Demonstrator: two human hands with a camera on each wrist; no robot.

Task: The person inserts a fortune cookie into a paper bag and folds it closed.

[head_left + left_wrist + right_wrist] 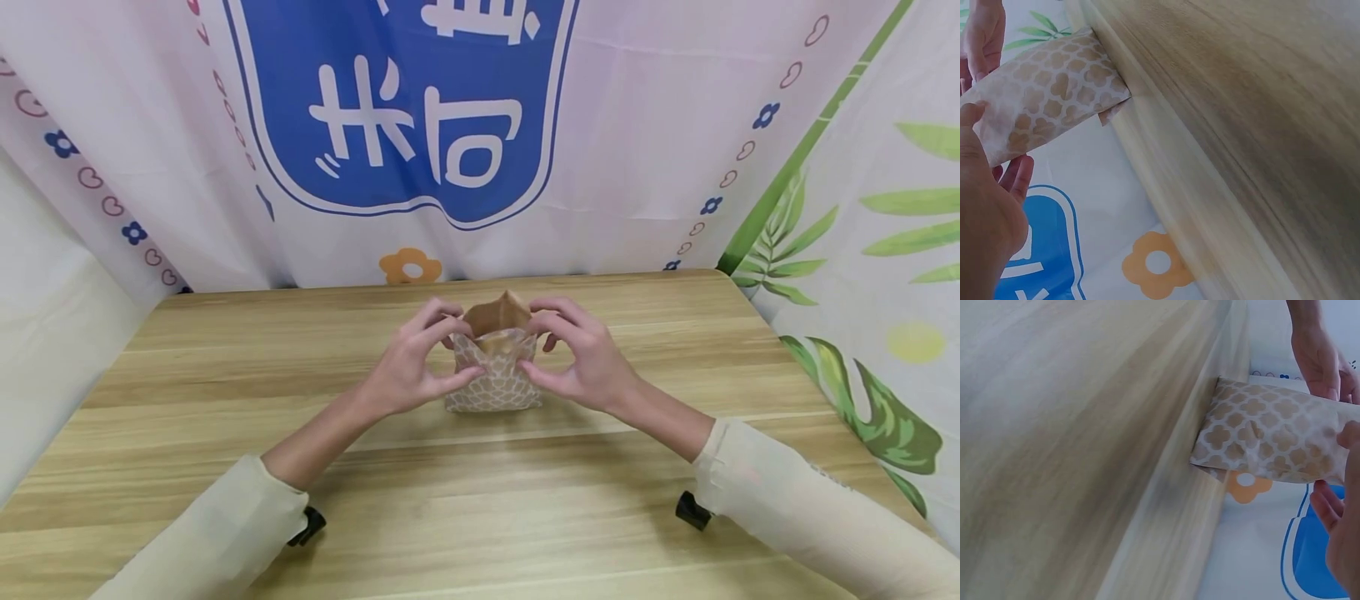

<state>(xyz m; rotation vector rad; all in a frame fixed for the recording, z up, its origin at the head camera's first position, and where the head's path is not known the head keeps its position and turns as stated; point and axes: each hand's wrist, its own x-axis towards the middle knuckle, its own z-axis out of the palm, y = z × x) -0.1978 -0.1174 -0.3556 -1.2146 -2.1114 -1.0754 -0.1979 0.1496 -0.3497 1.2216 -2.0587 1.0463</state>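
A small brown paper bag (495,387) with a white lattice pattern stands on the wooden table, its mouth open at the top. Plain brown paper shows on the inside of its back wall. My left hand (420,358) pinches the left side near the mouth, thumb on the front and fingers at the upper edge. On the right side, my right hand (581,354) grips the bag the same way. Both wrist views show the patterned front (1054,87) and the base corners against the tabletop. Most of the bag's inside is hidden from the head view.
The wood-grain table (480,508) extends all around the bag. Behind it hangs a white cloth backdrop (622,167) with a blue sign print and an orange flower. Leaf-printed cloth (885,275) hangs along the right side. Black clips (693,510) sit beneath both sleeves.
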